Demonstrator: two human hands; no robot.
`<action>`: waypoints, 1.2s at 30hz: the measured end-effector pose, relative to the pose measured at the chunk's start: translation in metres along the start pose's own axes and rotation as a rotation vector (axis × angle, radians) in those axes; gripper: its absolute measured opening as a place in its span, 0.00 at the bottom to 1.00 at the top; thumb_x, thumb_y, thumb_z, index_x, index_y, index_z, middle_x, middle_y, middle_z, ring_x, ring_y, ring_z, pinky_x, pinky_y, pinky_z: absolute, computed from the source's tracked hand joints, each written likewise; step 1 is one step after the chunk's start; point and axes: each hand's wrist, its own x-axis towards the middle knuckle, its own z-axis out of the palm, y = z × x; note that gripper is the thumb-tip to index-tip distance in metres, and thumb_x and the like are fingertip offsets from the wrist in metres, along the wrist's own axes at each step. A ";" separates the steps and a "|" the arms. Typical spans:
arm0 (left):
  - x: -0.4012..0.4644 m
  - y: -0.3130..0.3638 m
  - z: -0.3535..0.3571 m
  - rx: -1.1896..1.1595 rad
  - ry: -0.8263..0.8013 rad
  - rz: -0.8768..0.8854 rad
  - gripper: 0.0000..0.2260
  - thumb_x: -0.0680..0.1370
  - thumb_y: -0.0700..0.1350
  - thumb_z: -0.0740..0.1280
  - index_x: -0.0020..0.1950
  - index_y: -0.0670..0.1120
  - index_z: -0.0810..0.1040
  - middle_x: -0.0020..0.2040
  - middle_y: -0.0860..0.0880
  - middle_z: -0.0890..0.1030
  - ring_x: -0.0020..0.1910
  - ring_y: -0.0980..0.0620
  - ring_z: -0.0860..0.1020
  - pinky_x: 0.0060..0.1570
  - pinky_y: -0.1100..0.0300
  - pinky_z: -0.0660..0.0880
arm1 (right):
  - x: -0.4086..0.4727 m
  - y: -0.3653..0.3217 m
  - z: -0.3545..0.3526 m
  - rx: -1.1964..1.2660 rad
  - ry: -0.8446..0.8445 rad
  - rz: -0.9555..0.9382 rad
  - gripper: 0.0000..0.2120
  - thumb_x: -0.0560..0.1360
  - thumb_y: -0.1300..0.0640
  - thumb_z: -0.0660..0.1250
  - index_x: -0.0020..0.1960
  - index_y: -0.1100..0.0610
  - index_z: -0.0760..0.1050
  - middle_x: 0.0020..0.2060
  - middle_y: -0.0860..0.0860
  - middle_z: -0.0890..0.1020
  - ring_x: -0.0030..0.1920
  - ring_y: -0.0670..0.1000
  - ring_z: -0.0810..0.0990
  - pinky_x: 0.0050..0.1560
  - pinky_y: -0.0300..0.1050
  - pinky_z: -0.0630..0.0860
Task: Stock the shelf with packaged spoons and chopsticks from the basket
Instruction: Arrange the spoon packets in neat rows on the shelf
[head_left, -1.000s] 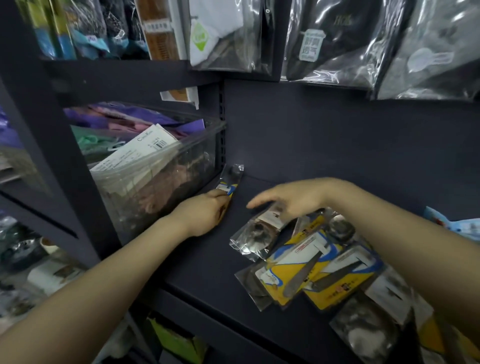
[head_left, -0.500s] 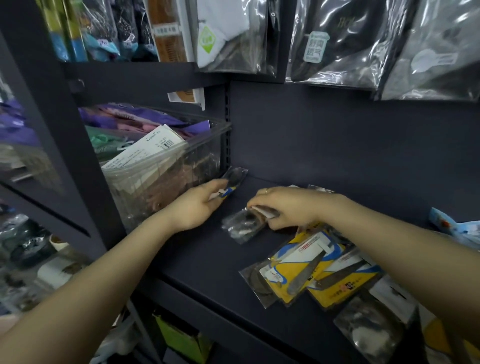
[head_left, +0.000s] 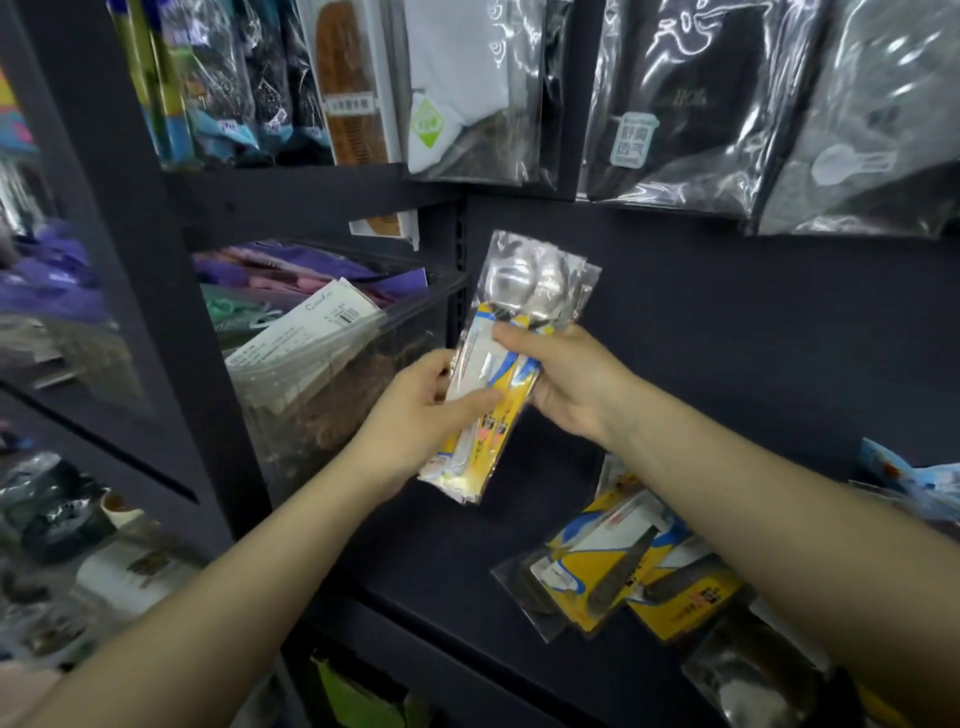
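left hand (head_left: 415, 410) grips lower spoon packets (head_left: 511, 353), thumb across front | right hand (head_left: 561, 379) pinches them mid-height | packets upright above dark shelf (head_left: 441, 566) | more packets (head_left: 623, 571) lie right | clear bin (head_left: 343, 374) left

Spoon packs (head_left: 511, 364) in both hands (head_left: 498, 395)

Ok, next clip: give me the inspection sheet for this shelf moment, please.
Surface: dark shelf, bare at left.
Job's things: spoon packets held upright above the shelf; more yellow packets lying at right.
Clutter: clear bin of packaged goods at left; blue packet at far right.
Grippers: left hand and right hand both grip the spoon packets.
Cables: nothing seen.
Surroundings: bagged goods hanging above; basket not in view.
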 end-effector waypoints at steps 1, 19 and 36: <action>-0.002 -0.001 0.000 0.003 0.008 -0.045 0.08 0.73 0.39 0.68 0.51 0.42 0.75 0.38 0.48 0.81 0.31 0.57 0.78 0.33 0.63 0.75 | 0.000 0.005 0.001 0.009 0.008 0.038 0.04 0.76 0.63 0.64 0.49 0.61 0.77 0.39 0.54 0.83 0.37 0.51 0.83 0.41 0.44 0.82; -0.042 -0.003 -0.019 0.069 -0.009 -0.303 0.03 0.77 0.34 0.62 0.49 0.38 0.74 0.20 0.52 0.78 0.16 0.59 0.73 0.24 0.67 0.71 | 0.003 0.045 -0.006 -0.169 0.250 0.327 0.07 0.74 0.59 0.69 0.40 0.56 0.72 0.35 0.51 0.80 0.31 0.46 0.76 0.18 0.32 0.67; -0.047 -0.005 -0.041 0.341 0.225 -0.267 0.04 0.74 0.40 0.66 0.48 0.45 0.78 0.32 0.52 0.82 0.32 0.54 0.79 0.40 0.56 0.74 | 0.067 0.063 -0.030 -0.248 0.360 0.338 0.08 0.74 0.73 0.62 0.51 0.64 0.73 0.50 0.59 0.74 0.36 0.50 0.75 0.20 0.33 0.74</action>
